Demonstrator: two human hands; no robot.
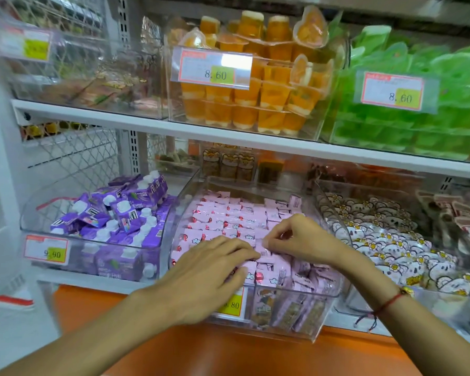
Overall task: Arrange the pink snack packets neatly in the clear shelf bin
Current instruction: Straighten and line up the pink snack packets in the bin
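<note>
Both hands work the near row: my left hand (215,263) presses flat on pink packets (223,221), right hand (296,240) fingers pinch one packet (263,249), to tuck into the clear bin (320,316) next.

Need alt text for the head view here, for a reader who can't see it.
Two bare hands work in a clear shelf bin of pink snack packets: the right hand pinches one packet, the left hand rests flat on others. Purple cartons fill the bin to the left; orange jelly cups sit above.
</note>
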